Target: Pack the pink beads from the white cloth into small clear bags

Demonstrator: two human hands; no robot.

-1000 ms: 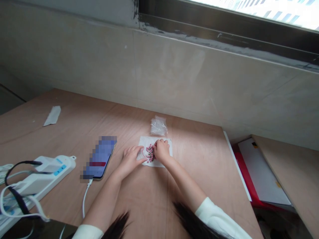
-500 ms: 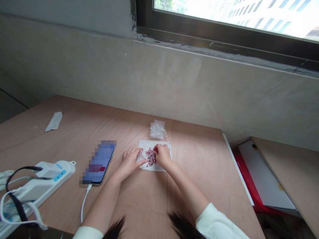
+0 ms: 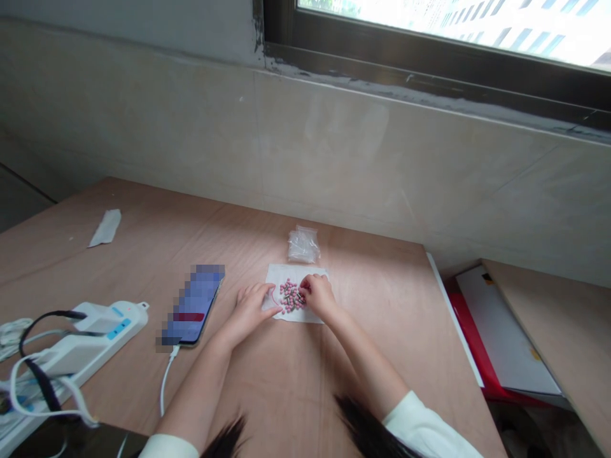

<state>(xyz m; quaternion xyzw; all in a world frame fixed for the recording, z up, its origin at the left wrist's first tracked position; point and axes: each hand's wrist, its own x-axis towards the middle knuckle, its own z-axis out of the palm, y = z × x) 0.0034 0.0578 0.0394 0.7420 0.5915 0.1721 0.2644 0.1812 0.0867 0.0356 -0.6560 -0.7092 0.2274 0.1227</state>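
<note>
A pile of small pink and grey capsule-shaped beads (image 3: pixel 290 296) lies on a crumpled sheet of white paper (image 3: pixel 286 275). My right hand (image 3: pixel 319 295) rests at the pile's right edge with its fingertips bunched among the beads. Whether they pinch a bead is too small to tell. My left hand (image 3: pixel 249 312) lies at the paper's left edge, its thumb reaching toward the pile. A thin pink thread (image 3: pixel 273 296) curves beside those fingers. Behind the paper sits a small clear plastic bag (image 3: pixel 303 245).
The wooden table (image 3: pixel 143 254) also holds a phone (image 3: pixel 193 305) on a white charging cable (image 3: pixel 165 381), a white power strip (image 3: pixel 90 337) with tangled cords, and a white paper strip (image 3: pixel 105 228). Past the table's right edge stands a red-and-white folder (image 3: pixel 501 337).
My right hand has shifted slightly right and toward me, showing more of the beads. My left hand has barely moved. The whole view has tilted a little.
</note>
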